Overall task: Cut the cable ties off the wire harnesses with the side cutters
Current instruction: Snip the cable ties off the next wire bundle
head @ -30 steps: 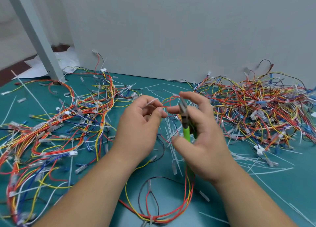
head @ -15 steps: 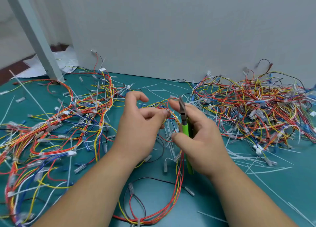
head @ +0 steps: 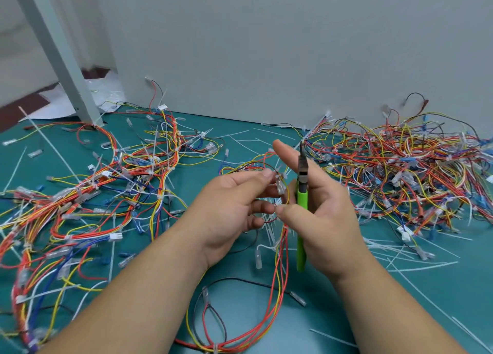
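Observation:
My right hand (head: 324, 215) grips the side cutters (head: 302, 191), green handles down in the palm, dark jaws pointing up and closed. Its thumb also pinches wires of a red, yellow and black wire harness (head: 269, 300) that loops down toward me on the mat. My left hand (head: 232, 209) holds the same harness near its top, fingertips pinching the wires beside a clear connector and a white cable tie (head: 279, 182). The two hands almost touch in the middle of the view.
A big tangle of harnesses (head: 400, 172) lies at the right against the grey wall. Another spread of bundles (head: 93, 193) covers the left of the green mat (head: 426, 300). Cut white tie strips (head: 416, 265) litter the mat. A grey post (head: 56, 52) stands at the back left.
My left hand slid its grip along the harness and opened out. The right hand rose slightly with the cutters, its index finger now stretched up. The harness loop shifted toward me.

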`<state>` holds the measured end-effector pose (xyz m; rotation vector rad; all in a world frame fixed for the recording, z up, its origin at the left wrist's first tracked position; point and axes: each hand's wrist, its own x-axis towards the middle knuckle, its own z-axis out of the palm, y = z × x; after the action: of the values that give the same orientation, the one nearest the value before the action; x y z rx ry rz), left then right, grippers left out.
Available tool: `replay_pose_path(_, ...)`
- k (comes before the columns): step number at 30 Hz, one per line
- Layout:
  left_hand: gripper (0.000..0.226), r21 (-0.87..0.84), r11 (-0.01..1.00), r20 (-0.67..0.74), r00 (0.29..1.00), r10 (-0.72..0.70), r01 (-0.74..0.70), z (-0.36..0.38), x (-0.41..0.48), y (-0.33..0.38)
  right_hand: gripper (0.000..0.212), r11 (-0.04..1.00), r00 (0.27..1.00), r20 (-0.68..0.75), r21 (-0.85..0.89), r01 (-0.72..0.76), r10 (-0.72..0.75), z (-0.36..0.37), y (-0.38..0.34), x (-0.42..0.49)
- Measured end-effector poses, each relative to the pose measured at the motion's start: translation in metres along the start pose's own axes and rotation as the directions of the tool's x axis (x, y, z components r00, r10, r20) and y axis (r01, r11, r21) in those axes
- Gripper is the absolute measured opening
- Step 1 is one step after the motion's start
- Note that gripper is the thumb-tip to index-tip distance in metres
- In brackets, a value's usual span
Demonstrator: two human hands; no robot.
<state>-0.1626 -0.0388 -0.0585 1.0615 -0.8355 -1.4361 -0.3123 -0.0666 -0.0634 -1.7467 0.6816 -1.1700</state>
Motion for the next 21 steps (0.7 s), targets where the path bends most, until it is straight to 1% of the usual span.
replay_pose_path(2,0.022,-0.004,1.0,0.014,1.0,-0.004,0.004,0.0,0.0,-0.002,0.078,1.0,1.0,0.005,0.015,-0.003,0.002,0.001,-0.001,0.0)
replay_pose_path(4,0.021,0.025,1.0,0.026,1.0,-0.007,0.006,0.0,0.0,-0.003,0.077,1.0,1.0,0.018,-0.013,0.009,-0.009,-0.001,-0.001,0.0)
replay_pose_path(6,0.018,0.041,0.999,0.004,1.0,0.01,-0.01,-0.002,0.001,-0.003,0.074,0.999,0.999,0.033,-0.049,0.006,-0.005,-0.002,0.0,0.0)
replay_pose_path(10,0.011,0.008,0.996,-0.129,0.987,0.093,-0.092,-0.003,0.004,-0.001,0.055,0.997,1.0,-0.022,-0.071,0.005,-0.006,-0.003,-0.001,0.002)
replay_pose_path(13,0.012,0.063,0.975,-0.254,0.941,0.223,-0.214,-0.004,0.006,0.001,0.032,0.986,1.0,-0.019,-0.163,0.014,-0.017,-0.002,-0.001,0.001)
replay_pose_path(14,0.012,0.072,0.965,-0.284,0.922,0.262,-0.252,-0.004,0.007,0.001,0.024,0.984,1.0,-0.011,-0.177,-0.007,0.006,-0.001,-0.002,0.0)
replay_pose_path(15,0.013,0.072,0.956,-0.309,0.905,0.291,-0.283,-0.005,0.007,0.001,0.022,0.979,1.0,-0.005,-0.202,-0.027,0.027,0.0,-0.001,0.0)
replay_pose_path(18,0.011,0.068,0.939,-0.354,0.872,0.338,-0.337,-0.006,0.01,0.001,0.029,0.938,0.997,0.058,-0.346,-0.025,0.048,0.001,0.0,0.0)
replay_pose_path(21,0.013,0.07,0.937,-0.367,0.865,0.344,-0.343,-0.007,0.012,0.0,0.058,0.912,0.986,0.126,-0.408,-0.05,0.111,0.0,0.005,0.0)
